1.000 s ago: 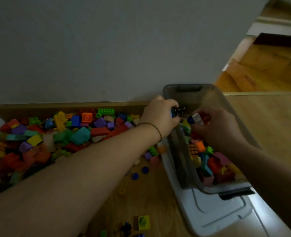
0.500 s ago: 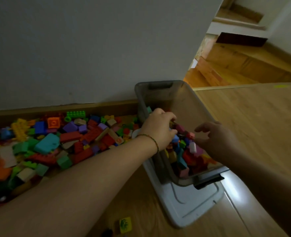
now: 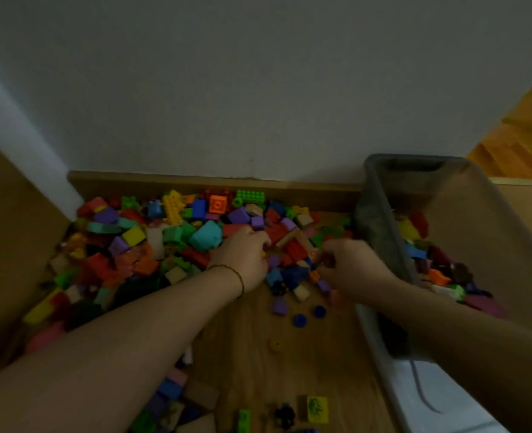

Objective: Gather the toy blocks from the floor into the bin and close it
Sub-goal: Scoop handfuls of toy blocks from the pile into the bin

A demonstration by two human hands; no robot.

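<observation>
My left hand (image 3: 248,257) is down on the pile of toy blocks (image 3: 152,242), fingers curled into the red and purple pieces just left of the bin (image 3: 380,220); the fingers are bent closed around something, though the dim picture does not let me tell which block they have. A thin bracelet (image 3: 232,275) circles that wrist. My right hand (image 3: 350,265) sits closer to the bin, just beside its near wall, knuckles up and fingers tucked under over a few small blocks; it looks closed, but whether it has hold of a piece I cannot tell.

Between my hands and left of the bin lie a dark blue block (image 3: 294,273), a tan block (image 3: 302,290) and a purple block (image 3: 279,306), with two round blue pieces (image 3: 308,315) nearer to me on the wood floor (image 3: 258,354). The bulk of the pile spreads away from the bin to the left, along the wooden baseboard (image 3: 214,181) under the grey wall (image 3: 258,89).

The bin is grey, see-through, open on top, with coloured blocks already heaped inside. It rests on its white lid (image 3: 446,407), which shows below the bin toward me. A yellow tile (image 3: 317,409) lies on the floor left of that lid
</observation>
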